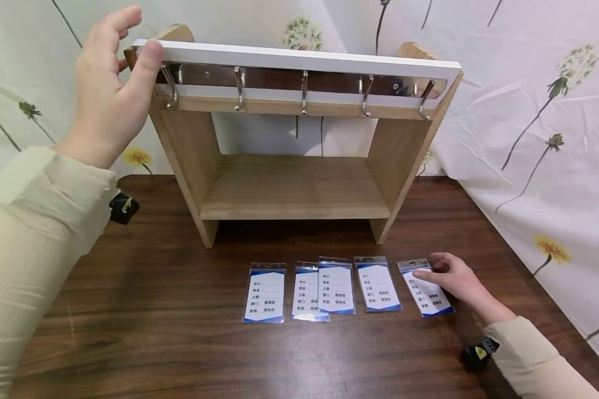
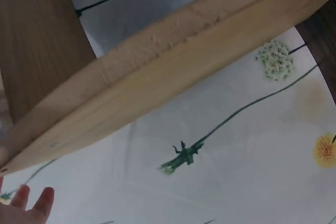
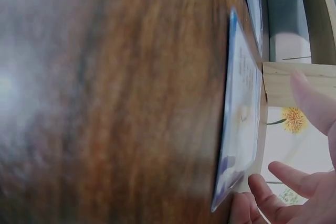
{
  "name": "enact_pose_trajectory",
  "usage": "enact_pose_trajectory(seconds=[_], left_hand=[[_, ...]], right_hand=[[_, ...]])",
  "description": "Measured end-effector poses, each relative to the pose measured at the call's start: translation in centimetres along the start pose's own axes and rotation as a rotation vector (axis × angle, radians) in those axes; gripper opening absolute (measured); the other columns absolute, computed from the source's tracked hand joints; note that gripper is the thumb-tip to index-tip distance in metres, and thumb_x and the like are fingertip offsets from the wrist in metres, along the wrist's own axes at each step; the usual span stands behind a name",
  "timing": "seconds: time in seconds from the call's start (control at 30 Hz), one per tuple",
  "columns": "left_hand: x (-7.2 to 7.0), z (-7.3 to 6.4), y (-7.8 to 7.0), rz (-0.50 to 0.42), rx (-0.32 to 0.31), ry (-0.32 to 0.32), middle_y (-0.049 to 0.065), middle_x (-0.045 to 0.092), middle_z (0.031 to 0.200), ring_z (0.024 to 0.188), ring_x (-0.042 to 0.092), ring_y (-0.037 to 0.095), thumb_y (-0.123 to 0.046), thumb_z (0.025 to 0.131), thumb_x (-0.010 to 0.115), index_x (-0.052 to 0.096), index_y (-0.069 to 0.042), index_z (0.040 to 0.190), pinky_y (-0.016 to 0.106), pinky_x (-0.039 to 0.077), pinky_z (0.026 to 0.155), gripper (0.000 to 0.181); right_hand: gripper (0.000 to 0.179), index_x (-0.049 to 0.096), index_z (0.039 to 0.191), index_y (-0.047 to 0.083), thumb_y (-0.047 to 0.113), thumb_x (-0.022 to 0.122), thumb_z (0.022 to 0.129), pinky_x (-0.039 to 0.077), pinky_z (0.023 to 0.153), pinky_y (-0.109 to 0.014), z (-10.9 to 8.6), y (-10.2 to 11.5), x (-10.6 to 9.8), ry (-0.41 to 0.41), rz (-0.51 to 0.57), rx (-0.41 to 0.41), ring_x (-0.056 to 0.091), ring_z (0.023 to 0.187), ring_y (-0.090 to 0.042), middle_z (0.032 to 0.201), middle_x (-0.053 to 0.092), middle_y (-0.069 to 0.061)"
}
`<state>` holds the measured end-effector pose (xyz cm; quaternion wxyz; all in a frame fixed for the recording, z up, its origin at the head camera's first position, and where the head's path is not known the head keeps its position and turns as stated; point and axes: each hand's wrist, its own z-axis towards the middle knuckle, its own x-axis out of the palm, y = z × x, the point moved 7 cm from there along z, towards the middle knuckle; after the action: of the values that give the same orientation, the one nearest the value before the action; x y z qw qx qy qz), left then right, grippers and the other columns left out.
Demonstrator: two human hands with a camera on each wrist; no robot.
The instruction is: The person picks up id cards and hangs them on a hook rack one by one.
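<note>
My left hand [image 1: 112,94] is at the upper left corner of a wooden rack [image 1: 294,180], its thumb at the end of the white hook board [image 1: 299,55] and its fingers spread upward. In the left wrist view, fingertips show beside the wooden side panel [image 2: 173,72]. Over the rightmost badge holder [image 1: 428,293] hovers my right hand [image 1: 456,281], thumb and fingers apart. That badge holder [image 3: 241,114] lies on the table in the right wrist view, with the fingers beside it and not closed around it.
Several more badge holders lie in a row, including a left one [image 1: 264,293], two overlapping ones [image 1: 335,285] and another [image 1: 377,284]. Metal hooks [image 1: 304,94] line the board. The brown table [image 1: 179,343] meets a flowered backdrop [image 1: 519,111] behind.
</note>
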<state>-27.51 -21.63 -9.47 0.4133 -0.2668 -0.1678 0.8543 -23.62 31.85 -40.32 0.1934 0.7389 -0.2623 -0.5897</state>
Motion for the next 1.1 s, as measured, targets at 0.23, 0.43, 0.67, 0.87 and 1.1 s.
enact_pose_trajectory(seconds=[0.23, 0.43, 0.67, 0.87, 1.1], left_hand=[[0.3, 0.8, 1.6, -0.030, -0.117, 0.037, -0.010, 0.059, 0.125, 0.102, 0.052, 0.000, -0.030, 0.103, 0.048, 0.057, -0.024, 0.138, 0.015, 0.036, 0.083, 0.037], [0.9, 0.7, 2.6, -0.099, -0.197, 0.098, -0.018, 0.056, 0.096, 0.089, 0.048, 0.000, -0.033, 0.104, 0.045, 0.061, -0.031, 0.132, 0.017, 0.034, 0.085, 0.032], [1.7, 1.4, 2.6, -0.157, -0.203, 0.064, -0.008, 0.063, 0.127, 0.108, 0.053, 0.001, -0.029, 0.106, 0.041, 0.069, -0.028, 0.119, 0.017, 0.036, 0.095, 0.031], [2.2, 1.6, 2.9, -0.251, -0.232, -0.046, -0.009, 0.069, 0.118, 0.106, 0.056, 0.001, -0.025, 0.107, 0.037, 0.070, -0.029, 0.095, 0.017, 0.036, 0.091, 0.036], [2.1, 1.6, 3.3, -0.295, -0.248, -0.128, -0.010, 0.071, 0.109, 0.098, 0.057, 0.001, -0.022, 0.104, 0.041, 0.067, -0.028, 0.084, 0.018, 0.037, 0.082, 0.033]], right_hand=[[0.084, 0.046, 0.137, -0.011, 0.045, 0.078, 0.082, 0.045, 0.088, -0.053, 0.8, 0.3, -0.2, -0.001, -0.035, -0.055, 0.050, 0.108, -0.043, 0.125, 0.049, -0.035], [0.085, 0.047, 0.137, -0.010, 0.040, 0.083, 0.077, 0.044, 0.082, -0.042, 1.6, 0.2, 0.3, 0.042, -0.051, -0.094, 0.050, 0.101, -0.037, 0.118, 0.049, -0.030], [0.088, 0.048, 0.137, -0.009, 0.037, 0.087, 0.072, 0.040, 0.085, -0.045, 1.6, -0.5, 0.4, 0.074, -0.053, -0.102, 0.042, 0.105, -0.037, 0.118, 0.044, -0.028], [0.086, 0.051, 0.132, -0.008, 0.034, 0.090, 0.069, 0.038, 0.083, -0.042, 1.8, -0.5, 0.3, 0.079, -0.067, -0.127, 0.041, 0.103, -0.036, 0.114, 0.044, -0.025], [0.079, 0.054, 0.124, -0.004, 0.033, 0.092, 0.066, 0.036, 0.081, -0.039, 2.1, -0.3, 0.4, 0.072, -0.081, -0.133, 0.041, 0.102, -0.037, 0.112, 0.044, -0.024]])
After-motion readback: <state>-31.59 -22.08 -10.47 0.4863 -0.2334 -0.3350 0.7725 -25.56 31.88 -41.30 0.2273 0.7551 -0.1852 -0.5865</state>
